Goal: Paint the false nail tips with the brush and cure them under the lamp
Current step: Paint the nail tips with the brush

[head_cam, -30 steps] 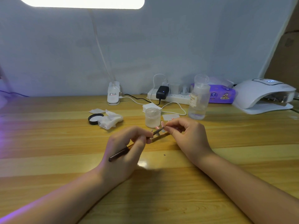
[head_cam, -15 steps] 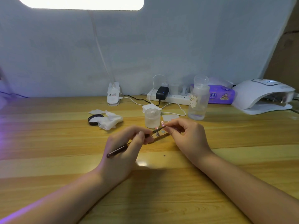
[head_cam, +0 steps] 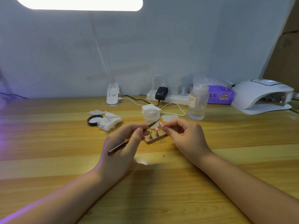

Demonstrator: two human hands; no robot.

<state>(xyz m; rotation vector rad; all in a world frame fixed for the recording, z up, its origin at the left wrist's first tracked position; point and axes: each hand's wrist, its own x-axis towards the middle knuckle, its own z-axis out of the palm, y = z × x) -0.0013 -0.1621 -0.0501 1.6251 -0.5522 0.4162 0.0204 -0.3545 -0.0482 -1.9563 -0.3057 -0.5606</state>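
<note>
Brush meets nail tip above the counter (head_cam: 161,199)

Left hand (head_cam: 123,149) grips the brush (head_cam: 129,139); right hand (head_cam: 182,136) pinches a pink nail tip (head_cam: 161,125) (bristles just beside it) over the wooden stand (head_cam: 155,138).

A single head-worn wide view, forward and down, close over the wooden table (head_cam: 226,159) toward the wall.

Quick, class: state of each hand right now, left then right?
Left hand: grips the brush like a pen.
Right hand: pinches a nail tip on its small stand.
</note>
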